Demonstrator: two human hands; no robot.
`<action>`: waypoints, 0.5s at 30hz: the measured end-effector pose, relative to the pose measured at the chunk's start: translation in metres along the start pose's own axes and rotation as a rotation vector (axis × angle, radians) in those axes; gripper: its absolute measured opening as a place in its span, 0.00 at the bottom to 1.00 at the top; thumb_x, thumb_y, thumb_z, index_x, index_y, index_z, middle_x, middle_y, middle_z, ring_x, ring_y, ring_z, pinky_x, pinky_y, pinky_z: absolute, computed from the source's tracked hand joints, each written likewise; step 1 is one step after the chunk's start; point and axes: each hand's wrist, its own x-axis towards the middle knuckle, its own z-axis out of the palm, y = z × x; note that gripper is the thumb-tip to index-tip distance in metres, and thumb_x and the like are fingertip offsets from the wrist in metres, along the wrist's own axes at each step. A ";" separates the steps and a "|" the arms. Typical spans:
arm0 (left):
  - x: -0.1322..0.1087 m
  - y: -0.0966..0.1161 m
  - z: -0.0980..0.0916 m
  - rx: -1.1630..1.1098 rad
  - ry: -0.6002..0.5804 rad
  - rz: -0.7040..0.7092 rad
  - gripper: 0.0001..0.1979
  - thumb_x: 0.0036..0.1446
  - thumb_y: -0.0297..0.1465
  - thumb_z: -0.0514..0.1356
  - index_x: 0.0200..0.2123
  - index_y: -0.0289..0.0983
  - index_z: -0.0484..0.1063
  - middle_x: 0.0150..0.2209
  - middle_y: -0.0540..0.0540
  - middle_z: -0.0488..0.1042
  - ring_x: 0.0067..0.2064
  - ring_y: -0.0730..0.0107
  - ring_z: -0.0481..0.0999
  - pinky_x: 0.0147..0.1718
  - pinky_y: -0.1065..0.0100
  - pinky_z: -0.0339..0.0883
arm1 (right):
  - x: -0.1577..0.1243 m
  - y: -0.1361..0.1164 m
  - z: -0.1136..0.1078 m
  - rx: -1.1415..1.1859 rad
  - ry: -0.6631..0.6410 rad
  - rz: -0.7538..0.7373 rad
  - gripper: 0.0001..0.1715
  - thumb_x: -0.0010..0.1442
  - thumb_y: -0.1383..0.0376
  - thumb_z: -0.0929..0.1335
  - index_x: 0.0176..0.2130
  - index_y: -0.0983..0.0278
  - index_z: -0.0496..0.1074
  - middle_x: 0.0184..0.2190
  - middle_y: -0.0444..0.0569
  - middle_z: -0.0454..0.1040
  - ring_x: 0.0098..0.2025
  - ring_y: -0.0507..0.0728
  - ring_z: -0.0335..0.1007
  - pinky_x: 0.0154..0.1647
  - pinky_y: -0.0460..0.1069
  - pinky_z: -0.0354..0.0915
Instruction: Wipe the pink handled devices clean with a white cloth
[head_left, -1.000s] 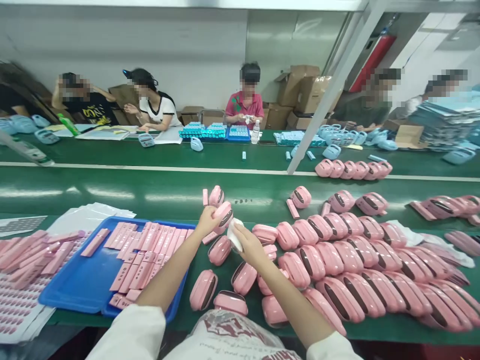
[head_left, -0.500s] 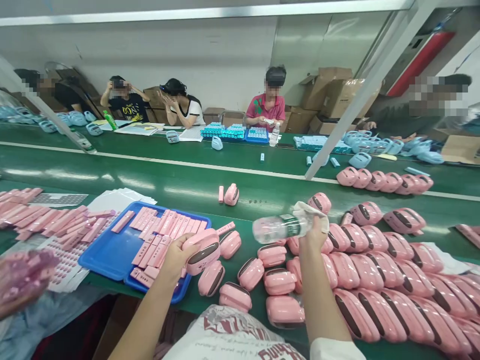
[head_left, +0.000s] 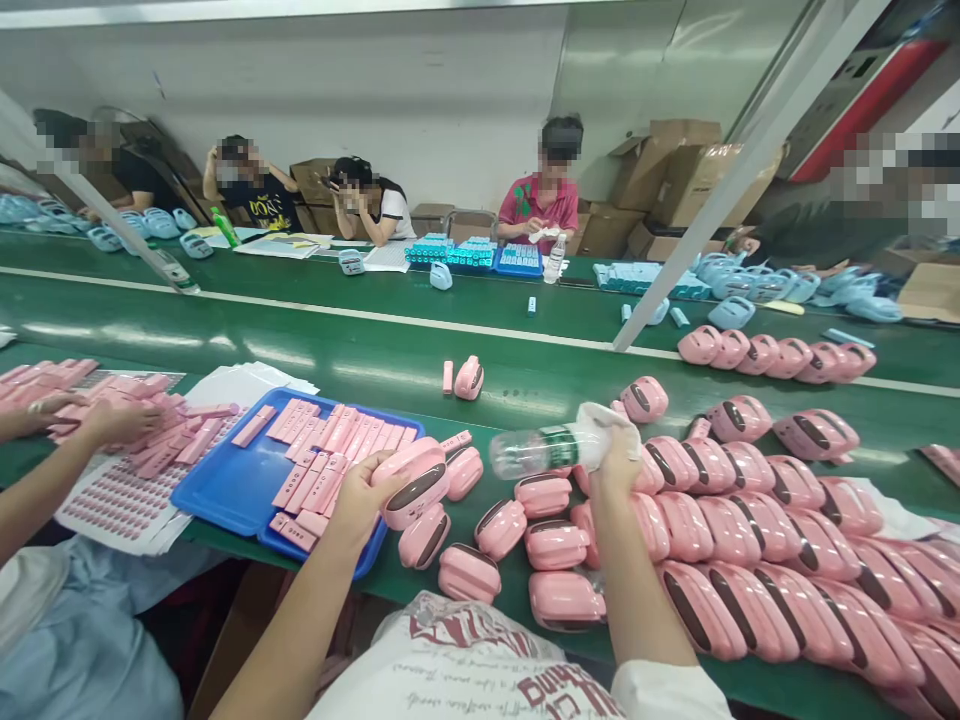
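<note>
1. Currently my left hand (head_left: 358, 500) grips a pink casing (head_left: 415, 484) by the blue tray (head_left: 225, 495); glossy, it could slip.
2. Right hand (head_left: 619, 464) holds plastic bottle (head_left: 529, 453), white cloth (head_left: 606, 418); low swing could bump other casings (head_left: 543, 496).

The white shirt (head_left: 457, 662) bears dark red lettering (head_left: 556, 690) and fine script (head_left: 466, 684), with 1 short sleeve (head_left: 667, 690) showing.

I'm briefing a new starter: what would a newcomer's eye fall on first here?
Most likely the rows of glossy pink casings at the right. In the middle, the left hand grips another casing, and the right hand holds a clear bottle with a white cloth. Toward the left, a blue tray carries pink bars.
</note>
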 end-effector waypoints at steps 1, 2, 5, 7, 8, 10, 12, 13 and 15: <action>0.001 -0.001 0.001 -0.018 0.013 -0.008 0.18 0.35 0.36 0.71 0.32 0.34 0.76 0.30 0.47 0.78 0.32 0.66 0.75 0.32 0.69 0.68 | -0.004 -0.001 0.003 -0.030 0.015 -0.057 0.21 0.55 0.56 0.68 0.44 0.69 0.73 0.42 0.52 0.76 0.47 0.60 0.72 0.54 0.58 0.67; 0.002 -0.001 0.002 -0.035 0.023 -0.013 0.19 0.35 0.36 0.71 0.32 0.34 0.76 0.30 0.47 0.78 0.32 0.66 0.75 0.32 0.69 0.68 | -0.008 -0.001 0.006 -0.081 0.013 -0.147 0.21 0.54 0.56 0.69 0.43 0.68 0.74 0.42 0.52 0.77 0.47 0.60 0.72 0.55 0.58 0.66; 0.004 -0.001 0.007 -0.078 0.001 0.002 0.19 0.36 0.37 0.71 0.32 0.34 0.76 0.29 0.47 0.78 0.32 0.66 0.75 0.33 0.69 0.68 | -0.016 0.001 0.015 -0.312 -0.186 -0.496 0.19 0.55 0.56 0.68 0.41 0.66 0.75 0.43 0.55 0.78 0.49 0.61 0.73 0.57 0.59 0.64; 0.003 0.001 0.012 -0.085 -0.055 0.036 0.18 0.38 0.37 0.70 0.33 0.35 0.76 0.31 0.47 0.78 0.33 0.66 0.75 0.34 0.69 0.68 | -0.022 0.011 0.022 -0.418 -0.424 -0.643 0.18 0.56 0.57 0.67 0.42 0.65 0.76 0.45 0.56 0.77 0.50 0.62 0.73 0.57 0.60 0.65; 0.003 0.002 0.014 -0.081 -0.078 0.057 0.18 0.39 0.38 0.70 0.34 0.35 0.76 0.32 0.47 0.78 0.34 0.67 0.75 0.34 0.69 0.68 | -0.026 0.017 0.025 -0.450 -0.543 -0.669 0.18 0.57 0.57 0.66 0.43 0.65 0.76 0.46 0.57 0.77 0.51 0.62 0.72 0.57 0.60 0.65; 0.000 0.005 0.019 -0.059 -0.107 0.102 0.18 0.42 0.40 0.69 0.36 0.35 0.76 0.33 0.47 0.77 0.34 0.67 0.74 0.35 0.70 0.67 | -0.034 0.030 0.030 -0.516 -0.741 -0.644 0.19 0.56 0.59 0.65 0.43 0.65 0.77 0.48 0.58 0.76 0.52 0.62 0.72 0.55 0.60 0.67; -0.003 0.007 0.024 -0.028 -0.119 0.163 0.19 0.46 0.43 0.67 0.37 0.36 0.76 0.34 0.47 0.77 0.35 0.67 0.74 0.36 0.69 0.67 | -0.039 0.037 0.033 -0.582 -0.854 -0.574 0.19 0.56 0.61 0.64 0.44 0.64 0.77 0.49 0.57 0.76 0.52 0.62 0.71 0.55 0.60 0.67; -0.005 0.008 0.026 -0.014 -0.125 0.197 0.19 0.47 0.44 0.66 0.37 0.36 0.76 0.35 0.46 0.77 0.36 0.66 0.74 0.37 0.69 0.67 | -0.040 0.037 0.034 -0.611 -0.862 -0.538 0.19 0.56 0.61 0.64 0.44 0.64 0.77 0.49 0.57 0.76 0.53 0.62 0.71 0.55 0.60 0.66; -0.008 0.009 0.031 0.005 -0.136 0.257 0.20 0.50 0.46 0.64 0.39 0.37 0.76 0.38 0.45 0.78 0.40 0.64 0.75 0.40 0.68 0.68 | -0.041 0.026 0.035 -0.653 -0.815 -0.494 0.19 0.58 0.60 0.62 0.42 0.65 0.77 0.45 0.58 0.78 0.51 0.63 0.71 0.55 0.62 0.65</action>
